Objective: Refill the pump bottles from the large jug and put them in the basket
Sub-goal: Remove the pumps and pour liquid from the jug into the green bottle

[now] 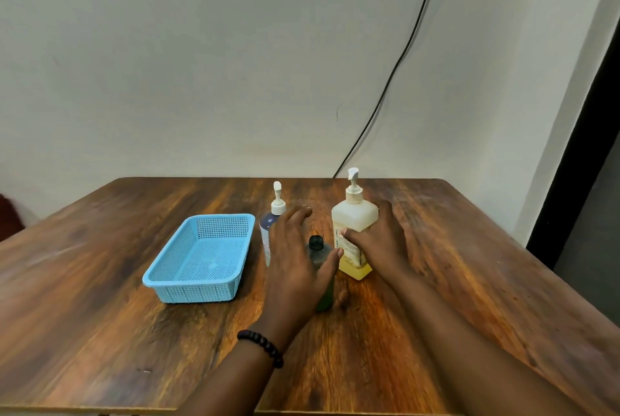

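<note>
Fingers point(352, 237) of right hand point(382, 241) wrap yellow pump bottle point(355, 224).

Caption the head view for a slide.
Right hand grips the yellow pump bottle; left hand reaches toward the dark bottle beside an empty blue basket.

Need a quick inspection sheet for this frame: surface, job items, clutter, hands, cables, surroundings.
Surface: wooden table, dark grain.
Job's things: blue mesh basket empty; slim pump bottle upright; large pump bottle, yellow liquid low; dark capped bottle between the hands.
Clutter: nothing seen.
Hands: left hand open by the dark bottle, beaded bracelet on wrist; right hand grips the large pump bottle.
Cables: black cable down the wall.
Surroundings: pale wall.
</note>
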